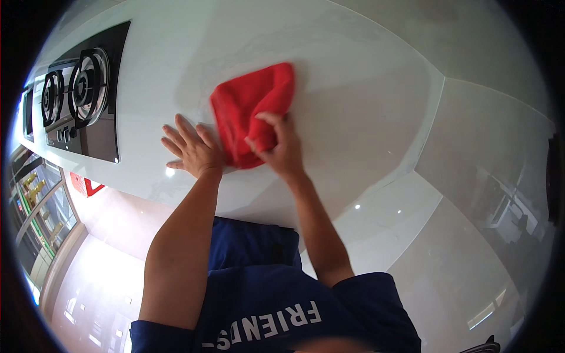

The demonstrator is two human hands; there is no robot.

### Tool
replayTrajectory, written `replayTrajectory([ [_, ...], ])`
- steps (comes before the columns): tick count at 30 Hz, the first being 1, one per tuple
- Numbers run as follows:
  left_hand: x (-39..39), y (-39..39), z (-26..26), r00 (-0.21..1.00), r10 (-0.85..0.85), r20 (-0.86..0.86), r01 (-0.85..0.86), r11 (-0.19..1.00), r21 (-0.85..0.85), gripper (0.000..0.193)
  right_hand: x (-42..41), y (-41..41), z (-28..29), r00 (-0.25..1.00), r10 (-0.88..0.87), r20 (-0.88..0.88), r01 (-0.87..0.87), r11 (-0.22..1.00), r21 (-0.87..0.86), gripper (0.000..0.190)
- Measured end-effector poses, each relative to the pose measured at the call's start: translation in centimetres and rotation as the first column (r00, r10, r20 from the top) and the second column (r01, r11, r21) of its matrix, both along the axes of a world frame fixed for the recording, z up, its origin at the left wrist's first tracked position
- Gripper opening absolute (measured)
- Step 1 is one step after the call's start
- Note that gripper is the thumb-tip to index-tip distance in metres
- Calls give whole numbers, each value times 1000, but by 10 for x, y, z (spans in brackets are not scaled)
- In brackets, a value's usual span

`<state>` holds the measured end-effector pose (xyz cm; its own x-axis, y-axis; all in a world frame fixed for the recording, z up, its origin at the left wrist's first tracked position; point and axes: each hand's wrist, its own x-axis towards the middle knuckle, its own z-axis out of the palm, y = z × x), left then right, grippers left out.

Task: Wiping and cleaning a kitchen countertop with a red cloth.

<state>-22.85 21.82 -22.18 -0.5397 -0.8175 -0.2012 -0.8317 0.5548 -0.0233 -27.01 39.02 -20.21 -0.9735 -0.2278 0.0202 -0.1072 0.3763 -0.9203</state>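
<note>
A red cloth (254, 112) lies rumpled on the pale, marble-patterned countertop (353, 123). My right hand (282, 143) grips the cloth's near right part, where a fold bunches up between thumb and fingers. Just left of the cloth, my left hand (194, 148) rests palm down on the counter with its fingers spread. It holds nothing, and its thumb side is close against the cloth's left edge; whether they touch I cannot tell.
A black gas hob (88, 92) with round burners is set into the counter at the left. Glossy wall tiles (476, 145) bound the counter on the right. A red object (86, 184) shows below the counter's front edge, near a glazed door (42, 212).
</note>
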Motion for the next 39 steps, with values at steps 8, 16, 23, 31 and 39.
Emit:
replayTrajectory([
  [8, 2, -4, -4, 1000, 3, -7, -3, 1000, 12, 63, 28, 126, -17, 914, -327, 242, 335, 942, 5, 35],
  [16, 1, -2, 2, 1000, 1, -6, -1, 1000, 24, 62, 24, 295, -18, 376, -898, 228, 921, 336, -195, 34],
  [23, 8, -5, -6, 999, -11, -41, 10, 1000, -21, 62, -6, 200, -39, 322, -914, 248, 935, 266, -233, 41],
  [31, 6, -3, -10, 999, -30, -44, 29, 999, -27, 64, -56, 20, -40, 745, -628, 225, 667, 716, -208, 48],
  [39, 20, -16, -26, 966, -77, 247, 84, 996, -16, 67, -61, -8, -13, 854, 383, 353, -252, 897, -362, 38],
])
